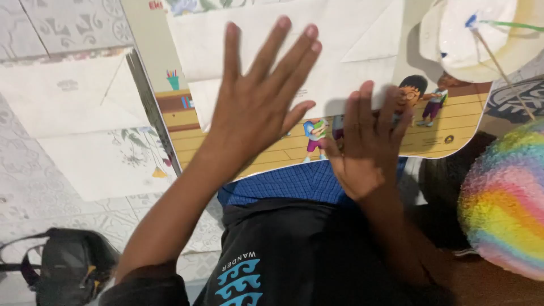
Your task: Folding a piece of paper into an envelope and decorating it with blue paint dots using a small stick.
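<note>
1. Our left hand (258, 105) lies flat, grip spread, on white paper (340, 51) covering a picture book (447, 127).
2. Our right hand (368, 141) presses the book's lower edge, grip spread too.
3. The book rests over our lap; a rainbow ball (504, 204) sits just right.

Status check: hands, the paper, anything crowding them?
Left hand flat, fingers spread, on white folded paper sheet. Right hand open, pressing the sheet's lower edge over the illustrated picture book. Rainbow fuzzy ball close on the right, not touching.
</note>
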